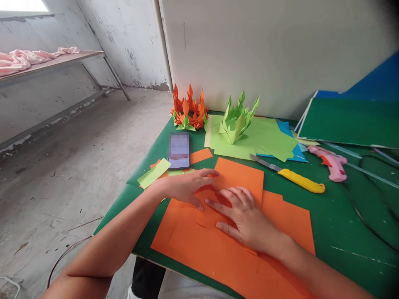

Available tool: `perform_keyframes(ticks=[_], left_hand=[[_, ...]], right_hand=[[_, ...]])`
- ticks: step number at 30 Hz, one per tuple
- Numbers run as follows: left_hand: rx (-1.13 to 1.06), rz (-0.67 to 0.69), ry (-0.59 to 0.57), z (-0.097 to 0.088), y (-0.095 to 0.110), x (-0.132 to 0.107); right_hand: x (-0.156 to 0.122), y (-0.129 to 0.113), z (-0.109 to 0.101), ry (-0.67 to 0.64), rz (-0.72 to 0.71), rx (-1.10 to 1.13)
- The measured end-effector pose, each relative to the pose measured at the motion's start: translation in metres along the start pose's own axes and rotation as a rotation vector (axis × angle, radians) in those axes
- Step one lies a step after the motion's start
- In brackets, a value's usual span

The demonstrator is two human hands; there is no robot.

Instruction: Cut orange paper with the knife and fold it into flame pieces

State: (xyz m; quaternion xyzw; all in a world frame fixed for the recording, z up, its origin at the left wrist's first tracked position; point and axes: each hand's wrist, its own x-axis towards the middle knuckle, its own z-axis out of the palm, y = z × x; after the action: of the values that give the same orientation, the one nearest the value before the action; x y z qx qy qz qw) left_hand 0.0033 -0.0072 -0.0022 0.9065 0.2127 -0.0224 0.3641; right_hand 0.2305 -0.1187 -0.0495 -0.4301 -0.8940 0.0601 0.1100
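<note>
Orange paper sheets [237, 176] stacked flat on green table [343, 224], near front edge. Left hand [190, 187] palm down, fingers spread, pressing small folded orange piece [207, 207]. Right hand [246, 218] flat, fingers extended on same piece, holding nothing. Yellow-handled utility knife [289, 174] just beyond; smartphone [178, 150] left; green folded paper crown [237, 118] behind.

Orange paper [237, 174], green table [343, 216], yellow-handled knife [301, 180], pink glue gun [333, 164]
</note>
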Motion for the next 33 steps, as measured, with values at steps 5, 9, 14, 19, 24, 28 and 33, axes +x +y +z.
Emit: perform_keyframes(ticks=[5, 9, 14, 19, 24, 28, 33], left_hand=[[-0.006, -0.007, 0.072, 0.001, -0.001, -0.001], [0.043, 0.002, 0.087, 0.002, 0.000, 0.000], [-0.046, 0.047, 0.059, -0.006, 0.004, 0.000], [-0.271, 0.043, 0.382, -0.015, 0.003, -0.003], [-0.487, -0.147, 0.583, -0.015, 0.001, -0.005], [-0.358, -0.210, 0.526, -0.010, 0.006, -0.002], [-0.228, -0.240, 0.548, 0.000, 0.007, 0.006]], right_hand=[[0.000, 0.000, 0.001, 0.001, 0.007, 0.002], [-0.001, -0.001, 0.001, 0.005, 0.016, 0.014], [-0.001, 0.000, 0.001, -0.001, 0.000, 0.010], [-0.002, 0.000, 0.002, -0.011, 0.004, 0.010], [-0.002, 0.001, 0.002, -0.022, 0.002, 0.021], [-0.002, 0.001, 0.002, -0.025, 0.000, 0.028], [-0.002, 0.001, 0.002, -0.023, -0.001, 0.034]])
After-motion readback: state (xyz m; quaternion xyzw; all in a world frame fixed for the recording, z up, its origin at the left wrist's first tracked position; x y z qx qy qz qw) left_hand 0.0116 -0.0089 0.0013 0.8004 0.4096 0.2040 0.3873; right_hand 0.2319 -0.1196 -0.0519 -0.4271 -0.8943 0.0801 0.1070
